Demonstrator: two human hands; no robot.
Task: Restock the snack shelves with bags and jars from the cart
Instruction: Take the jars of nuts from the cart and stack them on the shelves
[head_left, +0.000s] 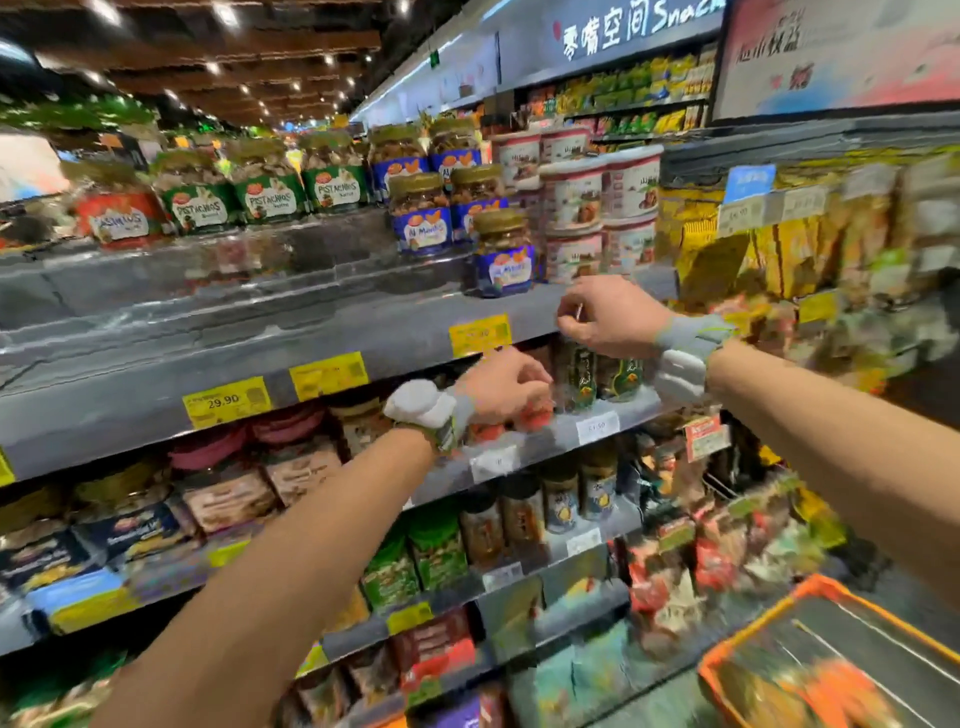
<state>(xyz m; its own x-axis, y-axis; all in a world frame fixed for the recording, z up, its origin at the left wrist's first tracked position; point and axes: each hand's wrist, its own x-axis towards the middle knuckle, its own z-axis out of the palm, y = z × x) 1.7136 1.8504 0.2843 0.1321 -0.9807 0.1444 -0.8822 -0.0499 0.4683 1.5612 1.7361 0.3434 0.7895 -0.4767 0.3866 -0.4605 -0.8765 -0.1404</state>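
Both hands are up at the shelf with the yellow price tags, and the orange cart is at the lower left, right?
Not quite: the head view shows the orange cart at the lower right, not the lower left. The left hand and right hand are indeed up at the shelf with the yellow price tags.

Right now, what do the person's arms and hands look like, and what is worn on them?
Both forearms are bare, without sleeves or gloves. The left hand and right hand each have a grey wrist strap with green edging and a white blocky device on it.
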